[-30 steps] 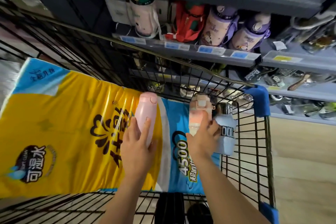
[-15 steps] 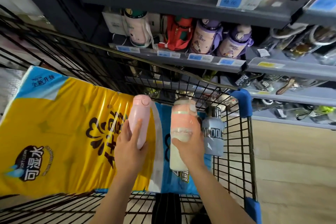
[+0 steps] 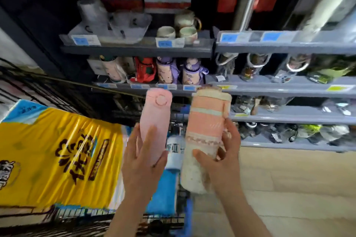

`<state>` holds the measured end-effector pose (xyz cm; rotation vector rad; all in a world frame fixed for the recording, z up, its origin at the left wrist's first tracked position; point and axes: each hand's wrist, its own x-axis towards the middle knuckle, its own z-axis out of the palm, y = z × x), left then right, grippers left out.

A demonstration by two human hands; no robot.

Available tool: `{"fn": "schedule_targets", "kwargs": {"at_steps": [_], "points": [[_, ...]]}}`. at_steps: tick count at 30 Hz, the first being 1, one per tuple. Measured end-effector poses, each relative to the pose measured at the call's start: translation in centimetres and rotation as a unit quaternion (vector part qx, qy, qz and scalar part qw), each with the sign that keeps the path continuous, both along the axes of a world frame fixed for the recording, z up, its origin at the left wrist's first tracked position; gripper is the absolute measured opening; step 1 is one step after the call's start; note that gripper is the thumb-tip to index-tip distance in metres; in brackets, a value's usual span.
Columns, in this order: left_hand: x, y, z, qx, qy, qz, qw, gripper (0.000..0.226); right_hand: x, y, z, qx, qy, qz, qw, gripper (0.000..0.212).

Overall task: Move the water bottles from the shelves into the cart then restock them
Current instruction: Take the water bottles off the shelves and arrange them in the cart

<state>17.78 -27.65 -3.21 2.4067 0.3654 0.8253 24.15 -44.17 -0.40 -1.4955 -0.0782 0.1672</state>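
My left hand grips a slim pink bottle around its lower half and holds it upright above the cart. My right hand holds a wider peach-and-cream bottle by its lower part, also lifted, right beside the pink one. Between and below them a pale blue-grey bottle still lies in the cart. The grey shelf ahead carries several patterned bottles.
A big yellow-and-blue pack of tissue rolls fills the cart's left side. Higher shelves hold mugs and clear containers; shelves to the right carry packaged small goods. Wooden floor lies at the right.
Both hands have raised their bottles out of the cart toward the shelves, and my view has tilted upward. The blue-grey bottle stays in the cart.
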Motion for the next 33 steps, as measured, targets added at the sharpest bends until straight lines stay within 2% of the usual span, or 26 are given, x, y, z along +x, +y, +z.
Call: {"fn": "schedule_targets", "kwargs": {"at_steps": [4,7,9,13,17,22,25,28,31,33], "points": [[2.1,-9.5,1.4,0.026,-0.013,-0.011,1.000,0.064,0.9,-10.4,2.9,0.020,-0.042,-0.033,0.998,0.095],[4.7,-17.0,3.7,-0.010,-0.064,-0.041,0.997,0.067,2.0,-17.7,5.1,0.026,-0.064,-0.076,0.995,0.095],[6.4,-21.9,5.8,-0.040,-0.089,-0.074,0.992,0.074,2.7,-22.2,6.7,0.031,-0.075,-0.106,0.991,0.095],[10.3,-29.2,8.8,-0.016,-0.106,-0.126,0.986,0.098,4.5,-29.6,9.1,0.026,-0.101,-0.179,0.978,0.101],[13.9,-34.6,9.5,-0.011,-0.102,-0.175,0.979,0.091,6.9,-35.2,10.4,0.031,-0.116,-0.236,0.964,0.105],[19.1,-39.9,8.2,-0.063,-0.079,-0.216,0.971,0.082,10.9,-40.8,10.2,0.035,-0.101,-0.293,0.950,0.111],[24.0,-43.2,7.5,-0.079,-0.083,-0.233,0.966,0.089,14.6,-44.2,9.2,0.036,-0.098,-0.324,0.940,0.115],[29.7,-46.5,7.1,-0.061,-0.099,-0.263,0.958,0.083,19.4,-47.4,8.5,0.030,-0.095,-0.363,0.926,0.111],[36.1,-49.5,7.2,-0.030,-0.104,-0.281,0.954,0.090,25.3,-50.5,8.6,0.020,-0.098,-0.389,0.916,0.110],[40.3,-51.2,7.4,-0.001,-0.117,-0.283,0.952,0.086,29.2,-52.3,9.3,0.021,-0.096,-0.405,0.909,0.108]]}}
